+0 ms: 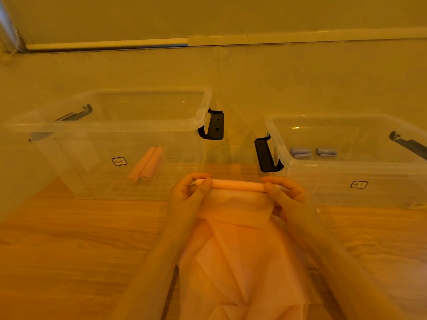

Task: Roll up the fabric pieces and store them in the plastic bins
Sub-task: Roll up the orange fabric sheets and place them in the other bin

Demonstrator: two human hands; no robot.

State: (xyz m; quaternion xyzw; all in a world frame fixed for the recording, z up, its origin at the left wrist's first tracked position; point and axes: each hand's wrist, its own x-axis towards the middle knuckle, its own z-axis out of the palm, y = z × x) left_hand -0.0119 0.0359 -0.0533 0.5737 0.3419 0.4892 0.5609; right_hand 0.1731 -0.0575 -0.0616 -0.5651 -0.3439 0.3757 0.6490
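Observation:
A pink fabric piece (235,205) is partly rolled into a tight tube (238,186) at its far edge. My left hand (191,190) pinches the tube's left end, and my right hand (284,192) pinches its right end. The unrolled part hangs toward me over a heap of more pink fabric (242,269). The left clear plastic bin (129,125) holds two pink rolls (145,167). In the right clear bin (346,162) lie two grey-blue rolls (313,152).
Both bins stand on a wooden floor (76,239) near a pale wall with a white skirting strip (108,43). Black latch handles (213,127) stick out from the bins' facing sides, with a gap between the bins.

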